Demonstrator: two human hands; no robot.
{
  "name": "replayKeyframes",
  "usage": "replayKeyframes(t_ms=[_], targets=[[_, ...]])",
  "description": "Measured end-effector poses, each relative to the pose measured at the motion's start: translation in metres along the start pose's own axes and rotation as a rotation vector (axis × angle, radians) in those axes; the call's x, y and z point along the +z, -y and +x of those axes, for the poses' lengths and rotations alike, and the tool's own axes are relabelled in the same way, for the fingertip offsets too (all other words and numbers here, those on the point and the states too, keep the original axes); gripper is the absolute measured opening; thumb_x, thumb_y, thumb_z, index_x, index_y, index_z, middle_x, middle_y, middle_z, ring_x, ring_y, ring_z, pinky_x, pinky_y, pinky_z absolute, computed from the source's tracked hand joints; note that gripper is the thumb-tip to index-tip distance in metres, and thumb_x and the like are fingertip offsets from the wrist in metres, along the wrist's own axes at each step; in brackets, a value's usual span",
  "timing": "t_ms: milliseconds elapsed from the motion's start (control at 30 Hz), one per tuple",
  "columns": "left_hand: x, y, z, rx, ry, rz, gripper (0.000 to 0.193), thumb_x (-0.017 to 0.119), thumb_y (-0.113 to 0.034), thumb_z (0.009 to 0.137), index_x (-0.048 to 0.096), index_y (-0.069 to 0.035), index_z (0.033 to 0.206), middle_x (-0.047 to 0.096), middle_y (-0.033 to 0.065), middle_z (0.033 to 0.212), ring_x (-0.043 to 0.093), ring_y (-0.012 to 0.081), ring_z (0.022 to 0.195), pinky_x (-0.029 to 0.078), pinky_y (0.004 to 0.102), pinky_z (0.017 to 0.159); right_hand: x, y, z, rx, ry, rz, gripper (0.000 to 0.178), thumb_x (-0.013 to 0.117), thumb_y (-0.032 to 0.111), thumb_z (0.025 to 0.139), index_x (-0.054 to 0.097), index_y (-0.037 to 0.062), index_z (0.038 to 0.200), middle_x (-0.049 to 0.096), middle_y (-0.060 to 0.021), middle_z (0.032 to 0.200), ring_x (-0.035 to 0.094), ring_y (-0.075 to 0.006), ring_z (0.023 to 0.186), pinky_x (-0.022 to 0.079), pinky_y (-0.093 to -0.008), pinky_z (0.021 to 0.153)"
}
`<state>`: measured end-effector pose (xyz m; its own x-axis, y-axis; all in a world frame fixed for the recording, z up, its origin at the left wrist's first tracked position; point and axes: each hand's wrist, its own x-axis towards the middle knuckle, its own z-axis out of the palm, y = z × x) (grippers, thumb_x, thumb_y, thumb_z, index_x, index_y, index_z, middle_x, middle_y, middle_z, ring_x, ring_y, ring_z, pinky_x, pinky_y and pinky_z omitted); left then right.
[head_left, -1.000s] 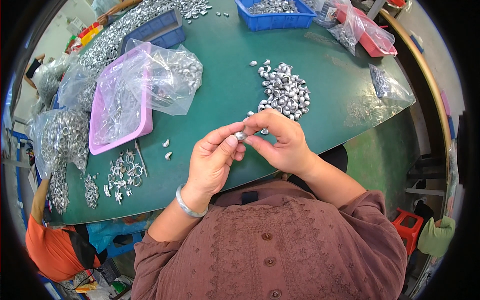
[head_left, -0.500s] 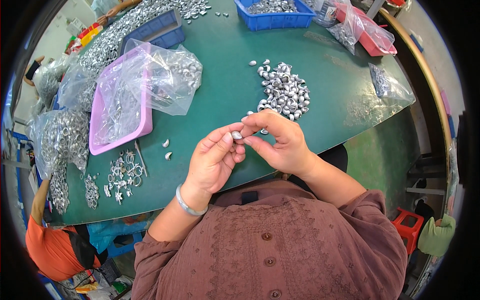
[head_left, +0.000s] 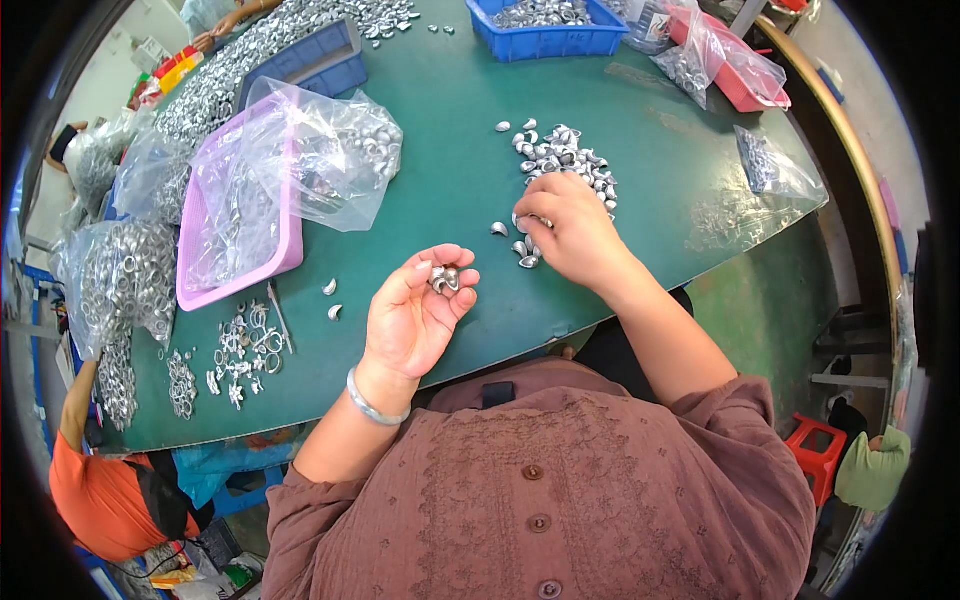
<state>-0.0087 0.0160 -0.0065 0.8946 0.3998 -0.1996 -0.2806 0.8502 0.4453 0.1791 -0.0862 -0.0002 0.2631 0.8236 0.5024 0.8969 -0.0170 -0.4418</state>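
My left hand (head_left: 412, 312) is held palm up above the near edge of the green table (head_left: 450, 180), its fingertips pinching a small silver metal piece (head_left: 444, 279). My right hand (head_left: 570, 232) rests on the table at the near edge of a pile of small silver metal pieces (head_left: 563, 160), fingers curled over a few loose ones. A silver bangle (head_left: 372, 405) circles my left wrist.
A pink tray (head_left: 285, 250) lined with a clear plastic bag sits at left. Small metal ring parts (head_left: 243, 345) lie near the front left. Blue bins (head_left: 545, 38), a red tray (head_left: 740, 85) and bags of metal parts stand at the back. A person in orange (head_left: 100, 500) is at lower left.
My hands were joined together over a small piece. They have separated: the right hand reached forward to the pile, and the left hand stayed near, holding the piece.
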Motion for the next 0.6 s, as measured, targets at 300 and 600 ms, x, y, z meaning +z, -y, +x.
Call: replayKeyframes(t_ms=[300,600], targets=[[-0.001,0.000,-0.001,0.004,-0.156,0.189,0.014,0.051,-0.011,0.084,0.057,0.000,0.091,0.057,0.0087,0.086,0.055,0.0188,0.077,0.046,0.0265,0.063,0.020,0.005,0.007,-0.050,0.100,-0.202,0.013,0.066,0.015,0.066,0.065,0.0068,0.076,0.053,-0.0053,0.093,0.044,-0.0248,0.094,0.036,-0.0370,0.081],[0.019,0.002,-0.004,-0.046,-0.157,0.317,0.015,0.051,-0.014,0.086,0.055,-0.002,0.094,0.054,0.0046,0.080,0.051,0.0134,0.069,0.043,0.0240,0.059,-0.001,0.021,0.005,0.190,0.175,0.844,0.012,0.063,0.003,0.074,0.062,0.0018,0.086,0.055,-0.0067,0.099,0.052,-0.0153,0.090,0.041,-0.0274,0.076]])
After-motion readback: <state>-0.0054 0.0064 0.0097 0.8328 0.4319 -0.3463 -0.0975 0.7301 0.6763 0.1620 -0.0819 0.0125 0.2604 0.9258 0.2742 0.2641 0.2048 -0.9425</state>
